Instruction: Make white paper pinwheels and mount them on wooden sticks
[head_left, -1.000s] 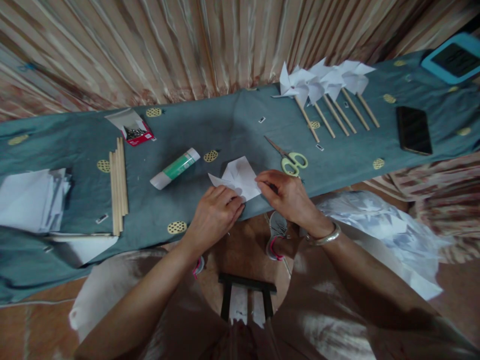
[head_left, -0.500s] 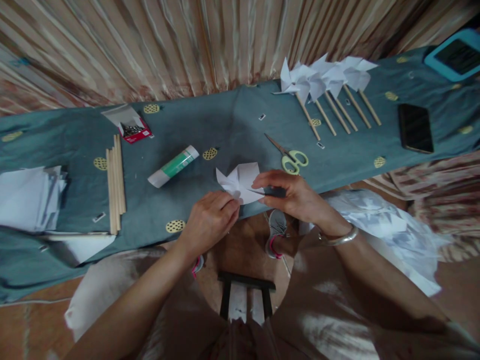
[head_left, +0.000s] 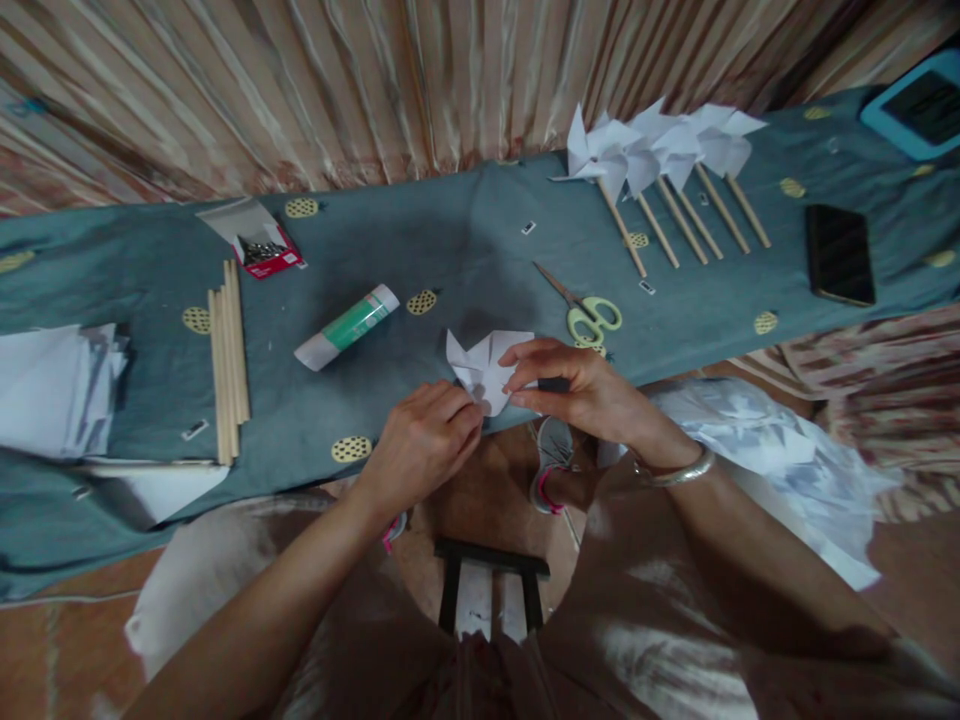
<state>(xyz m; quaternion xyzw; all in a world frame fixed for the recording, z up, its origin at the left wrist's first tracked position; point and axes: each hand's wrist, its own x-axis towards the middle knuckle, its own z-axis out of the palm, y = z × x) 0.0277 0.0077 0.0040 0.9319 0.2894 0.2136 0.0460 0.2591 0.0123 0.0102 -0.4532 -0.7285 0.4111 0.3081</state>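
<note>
A white paper pinwheel (head_left: 484,368), with no stick visible on it, is held at the front edge of the table between my hands. My left hand (head_left: 431,435) is closed, its fingertips pinching the lower left of the paper. From the right, my right hand (head_left: 574,385) grips a blade of the pinwheel between thumb and fingers; a silver bangle circles that wrist. Just beyond the right hand lie scissors (head_left: 592,318) with light green handles. To the left of the pinwheel rests a green-and-white glue stick (head_left: 349,327).
Several finished pinwheels (head_left: 660,150) on sticks lie at the back right, near a black phone (head_left: 840,255) and a blue-framed clock (head_left: 922,110). Leftward are wooden sticks (head_left: 228,365), an open red box (head_left: 266,250) of small metal pieces and stacked paper (head_left: 56,390). A plastic bag (head_left: 757,440) sits below the table's right side.
The pinwheel has turned slightly and shifted a little to the right in my fingers. My right fingers have moved in closer to its centre. The camera view has tilted slightly.
</note>
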